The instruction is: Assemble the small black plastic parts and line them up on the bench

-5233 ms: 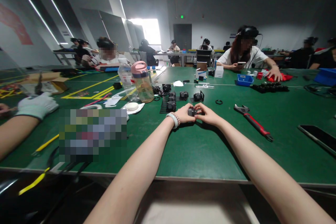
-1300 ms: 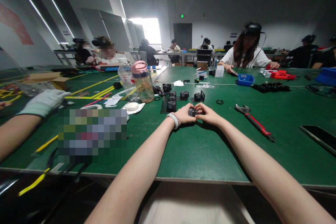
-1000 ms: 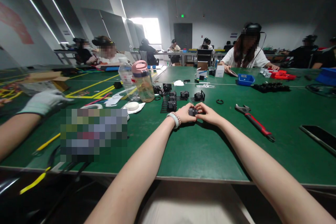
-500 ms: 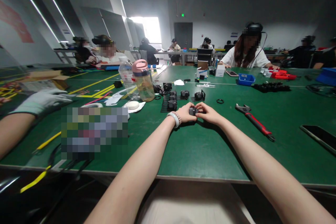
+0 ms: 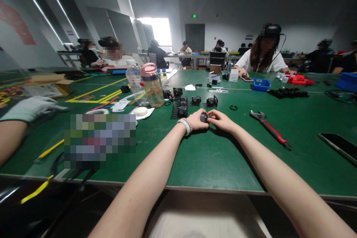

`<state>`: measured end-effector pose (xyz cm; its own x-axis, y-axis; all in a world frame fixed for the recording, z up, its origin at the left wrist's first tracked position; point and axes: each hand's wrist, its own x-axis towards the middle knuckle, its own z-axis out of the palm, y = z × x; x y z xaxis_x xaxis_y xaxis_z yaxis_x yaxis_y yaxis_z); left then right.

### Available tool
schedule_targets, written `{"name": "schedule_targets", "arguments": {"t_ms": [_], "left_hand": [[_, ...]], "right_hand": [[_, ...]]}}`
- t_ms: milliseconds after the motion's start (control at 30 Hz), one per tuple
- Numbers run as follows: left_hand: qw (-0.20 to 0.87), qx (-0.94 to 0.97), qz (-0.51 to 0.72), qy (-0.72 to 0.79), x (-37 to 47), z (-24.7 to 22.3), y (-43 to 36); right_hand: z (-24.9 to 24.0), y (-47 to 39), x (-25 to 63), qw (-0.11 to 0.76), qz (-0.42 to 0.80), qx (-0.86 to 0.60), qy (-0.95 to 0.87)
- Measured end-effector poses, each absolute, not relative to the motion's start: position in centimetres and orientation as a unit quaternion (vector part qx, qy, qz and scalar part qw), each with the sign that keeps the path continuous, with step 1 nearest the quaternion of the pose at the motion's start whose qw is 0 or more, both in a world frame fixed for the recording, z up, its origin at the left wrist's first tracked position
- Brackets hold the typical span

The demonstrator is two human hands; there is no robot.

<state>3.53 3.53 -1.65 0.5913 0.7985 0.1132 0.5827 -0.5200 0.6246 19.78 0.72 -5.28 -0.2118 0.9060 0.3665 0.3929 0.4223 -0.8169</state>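
Note:
Between my two hands is a small black part (image 5: 204,118), low over the green table (image 5: 189,163). My left hand (image 5: 196,119), with a bracelet at the wrist, is closed on the part's left side. The fingers of my right hand (image 5: 220,119) pinch it from the right. Just beyond them lie more black parts: a group with thin prongs (image 5: 182,111), one in the middle (image 5: 196,99) and one with an upright plate (image 5: 212,101). A black ring (image 5: 233,107) rests to the right of these.
An adjustable wrench (image 5: 272,130) and a phone (image 5: 338,147) lie right. A pink-lidded bottle (image 5: 153,85) stands left, behind a white round object (image 5: 140,111). A co-worker's gloved hand (image 5: 36,108) is far left. Across the table sits a person near a blue tray (image 5: 261,84).
The gloved hand at the far left has shifted left. Across the table, the person's hand has moved onto a phone. My own hands have barely moved.

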Motion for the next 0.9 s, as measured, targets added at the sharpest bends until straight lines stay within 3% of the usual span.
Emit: {"name": "schedule_targets", "arguments": {"t_ms": [900], "left_hand": [[0.246,0.871,0.188,0.382,3.3,-3.2,5.1]], "right_hand": [[-5.0,0.6,19.7,0.418,0.249,-0.490,-0.723]]}}
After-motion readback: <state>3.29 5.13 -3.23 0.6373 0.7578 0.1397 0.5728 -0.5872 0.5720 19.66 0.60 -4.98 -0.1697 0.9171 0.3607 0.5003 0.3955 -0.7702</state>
